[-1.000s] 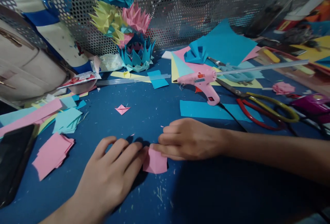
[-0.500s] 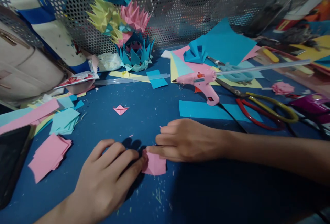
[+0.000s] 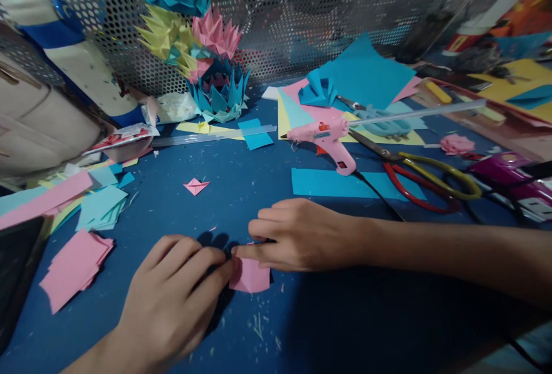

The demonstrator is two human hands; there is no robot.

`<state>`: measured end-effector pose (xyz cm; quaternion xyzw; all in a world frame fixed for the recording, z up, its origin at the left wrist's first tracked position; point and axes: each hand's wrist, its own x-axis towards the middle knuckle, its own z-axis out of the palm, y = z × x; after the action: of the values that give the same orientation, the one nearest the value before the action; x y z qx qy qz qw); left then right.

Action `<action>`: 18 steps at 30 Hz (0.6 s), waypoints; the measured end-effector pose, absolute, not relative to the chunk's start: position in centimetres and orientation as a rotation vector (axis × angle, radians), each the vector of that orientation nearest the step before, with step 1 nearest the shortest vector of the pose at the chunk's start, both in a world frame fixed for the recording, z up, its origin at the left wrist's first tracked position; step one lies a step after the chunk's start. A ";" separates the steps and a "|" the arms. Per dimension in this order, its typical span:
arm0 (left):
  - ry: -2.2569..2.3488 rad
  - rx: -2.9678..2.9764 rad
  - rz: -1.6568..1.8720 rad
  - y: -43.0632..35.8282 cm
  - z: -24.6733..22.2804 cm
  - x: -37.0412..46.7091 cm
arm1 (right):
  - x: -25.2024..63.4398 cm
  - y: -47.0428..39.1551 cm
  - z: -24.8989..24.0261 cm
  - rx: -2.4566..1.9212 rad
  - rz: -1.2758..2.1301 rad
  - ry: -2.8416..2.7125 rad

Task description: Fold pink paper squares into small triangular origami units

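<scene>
A small square of pink paper [image 3: 250, 276] with a crease down its middle lies on the blue tabletop. My left hand [image 3: 176, 288] pinches its left edge, fingers bent and thumb hidden underneath. From the other side my right hand [image 3: 297, 236] reaches over the top of the sheet, its index finger pressing the upper left corner and the other fingers curled. The two hands' fingertips nearly meet there. Beyond them sits a small folded pink paper piece [image 3: 196, 186]. To the left is a stack of pink paper squares [image 3: 75, 270].
A pink glue gun [image 3: 323, 135], red-and-yellow-handled scissors [image 3: 420, 176] and a blue paper strip [image 3: 310, 182] lie beyond my right hand. Folded paper flowers [image 3: 219, 89] stand at the back by a perforated metal panel [image 3: 263, 29]. A dark phone [image 3: 19, 276] lies at the left edge.
My right index finger has slid left along the paper's top edge to its corner, by my left fingertips. The whole view has shifted slightly.
</scene>
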<state>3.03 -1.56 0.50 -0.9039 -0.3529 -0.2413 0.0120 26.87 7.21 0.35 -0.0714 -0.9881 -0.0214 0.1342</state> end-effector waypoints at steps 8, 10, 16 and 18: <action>-1.398 -2.849 -0.778 -1.1 0.8 3.7 | 27.4 7.6 0.1 -0.067 -0.103 -2.756; -1.540 -2.825 -0.754 -0.7 0.8 4.2 | 27.5 7.6 0.2 -0.044 -0.122 -2.750; -1.716 -2.831 -0.631 0.1 0.7 5.2 | 27.5 7.5 0.4 -0.017 -0.187 -2.745; -1.711 -2.822 -0.614 0.0 0.9 5.3 | 27.6 7.4 0.3 -0.022 -0.187 -2.730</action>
<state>5.34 -0.03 0.86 -0.8359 -0.5068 -0.1818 -0.1071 27.59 7.37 0.31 -0.0077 -0.9773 -0.0669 0.2011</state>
